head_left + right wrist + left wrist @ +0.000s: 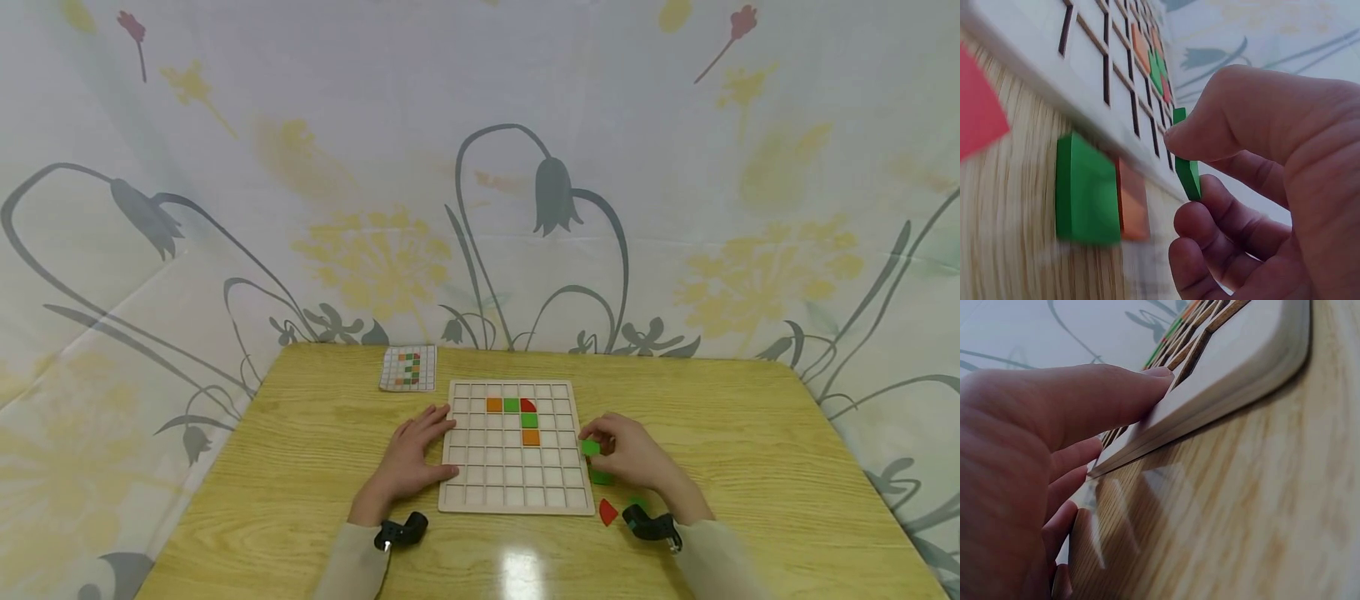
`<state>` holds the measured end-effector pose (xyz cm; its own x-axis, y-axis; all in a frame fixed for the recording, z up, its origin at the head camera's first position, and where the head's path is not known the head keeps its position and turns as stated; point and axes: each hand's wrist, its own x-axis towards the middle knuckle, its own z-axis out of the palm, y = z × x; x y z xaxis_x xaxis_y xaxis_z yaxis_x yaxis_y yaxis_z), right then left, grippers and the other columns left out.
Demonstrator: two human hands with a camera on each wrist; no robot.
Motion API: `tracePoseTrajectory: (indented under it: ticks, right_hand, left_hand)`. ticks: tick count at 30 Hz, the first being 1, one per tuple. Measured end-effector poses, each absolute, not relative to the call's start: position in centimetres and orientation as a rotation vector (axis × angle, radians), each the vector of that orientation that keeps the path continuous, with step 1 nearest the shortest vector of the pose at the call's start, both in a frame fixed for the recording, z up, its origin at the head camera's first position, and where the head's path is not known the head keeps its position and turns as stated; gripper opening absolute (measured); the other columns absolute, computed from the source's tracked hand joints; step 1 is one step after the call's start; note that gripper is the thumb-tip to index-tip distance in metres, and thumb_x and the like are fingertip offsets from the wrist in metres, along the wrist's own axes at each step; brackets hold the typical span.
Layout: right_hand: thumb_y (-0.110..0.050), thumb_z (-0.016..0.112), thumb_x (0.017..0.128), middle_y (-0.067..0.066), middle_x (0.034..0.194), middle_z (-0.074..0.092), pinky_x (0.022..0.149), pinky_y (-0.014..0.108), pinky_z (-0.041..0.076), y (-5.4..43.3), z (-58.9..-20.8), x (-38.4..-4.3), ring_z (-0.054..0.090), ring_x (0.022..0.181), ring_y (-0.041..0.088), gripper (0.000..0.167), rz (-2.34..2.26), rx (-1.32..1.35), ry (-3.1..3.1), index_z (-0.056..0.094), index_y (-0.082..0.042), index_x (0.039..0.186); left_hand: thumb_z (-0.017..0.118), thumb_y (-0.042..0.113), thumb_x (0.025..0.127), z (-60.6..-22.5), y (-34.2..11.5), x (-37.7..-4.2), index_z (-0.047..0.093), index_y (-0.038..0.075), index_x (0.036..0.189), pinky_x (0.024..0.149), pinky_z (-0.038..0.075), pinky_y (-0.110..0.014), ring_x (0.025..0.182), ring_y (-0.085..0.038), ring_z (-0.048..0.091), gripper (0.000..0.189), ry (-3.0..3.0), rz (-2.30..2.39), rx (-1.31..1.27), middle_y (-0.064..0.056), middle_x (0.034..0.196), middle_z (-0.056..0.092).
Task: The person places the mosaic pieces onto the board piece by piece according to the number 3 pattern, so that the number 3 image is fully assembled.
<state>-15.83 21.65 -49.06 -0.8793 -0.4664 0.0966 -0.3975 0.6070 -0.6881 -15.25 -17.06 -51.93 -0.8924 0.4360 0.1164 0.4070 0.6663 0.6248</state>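
Note:
A wooden grid board (555, 479) lies on the table. My left hand (408, 458) rests along its left edge, fingers extended and thumb (1116, 394) over the rim. Beyond the right edge, my right hand (630, 450) pinches a green square tile (1189, 178) between thumb and fingers. Set in the board's upper cells are an orange tile (494, 405), a green tile (512, 405) and a red quarter-round tile (528, 406). Below the red one come another green tile (529, 421) and another orange tile (531, 437).
Under my right hand, a green tile (1088, 190) lies against an orange tile (1132, 200) on the table. Nearer me are a red quarter-round tile (607, 512) and a partly hidden green piece (637, 503). A pattern card (408, 368) lies behind the board's left corner, before a flowered curtain (375, 167).

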Motion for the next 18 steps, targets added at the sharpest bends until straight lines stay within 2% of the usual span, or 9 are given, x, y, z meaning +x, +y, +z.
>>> tracePoseTrajectory:
  ticks: [11, 18]
  right_hand:
    - [-0.003, 0.074, 0.077, -0.001, 0.087, 0.054, 0.067, 0.028, 0.044, 18.9, -49.4, -16.5, 0.048, 0.076, 0.015, 0.026, -1.148, -0.745, 2.702, 0.071, -0.009, 0.102]
    - [-0.003, 0.074, 0.076, 0.001, 0.085, 0.053, 0.066, 0.03, 0.041, 17.0, -49.6, -17.2, 0.046, 0.076, 0.016, 0.028, -1.183, -0.718, 2.68, 0.071, -0.012, 0.102]
  left_hand:
    - [0.077, 0.035, 0.083, -52.4, -17.1, -15.4, 0.053, 0.009, 0.145, 0.115, 0.015, -0.059, 0.149, -0.029, 0.022, 0.071, 2.844, 1.016, 0.702, -0.006, 0.159, 0.035]
    - [0.076, 0.036, 0.084, -52.4, -17.1, -15.4, 0.052, 0.009, 0.146, 0.115, 0.015, -0.06, 0.149, -0.029, 0.021, 0.072, 2.837, 1.035, 0.702, -0.006, 0.159, 0.035]
